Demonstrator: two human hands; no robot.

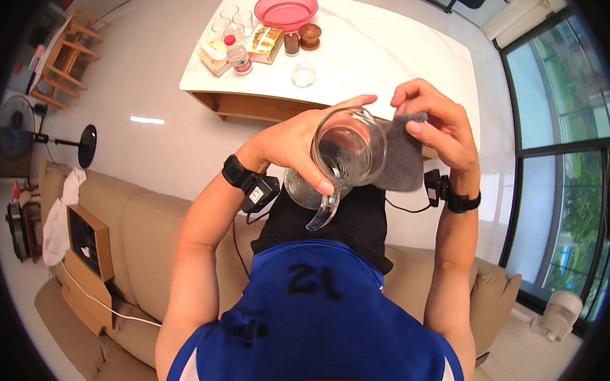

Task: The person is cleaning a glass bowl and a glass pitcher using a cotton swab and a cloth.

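My left hand (294,139) grips a clear glass pitcher (345,154) around its body, above my lap. The pitcher's wide mouth is turned up toward me, and its curved glass handle (325,214) points down toward my shirt. From the fingers and thumb of my right hand (445,130) hangs a grey cloth (402,161), right beside the pitcher's rim. Whether the cloth touches the glass I cannot tell. On the white table (390,52) beyond lies a small round clear glass piece (303,75), perhaps a lid.
Along the table's left part stand a pink basin (286,11), several drinking glasses (234,29), a red-capped bottle (239,57), tissue packs (266,43), a dark jar (291,44) and a brown wooden object (310,36). A beige sofa (155,220) is under me; a fan (87,145) stands left.
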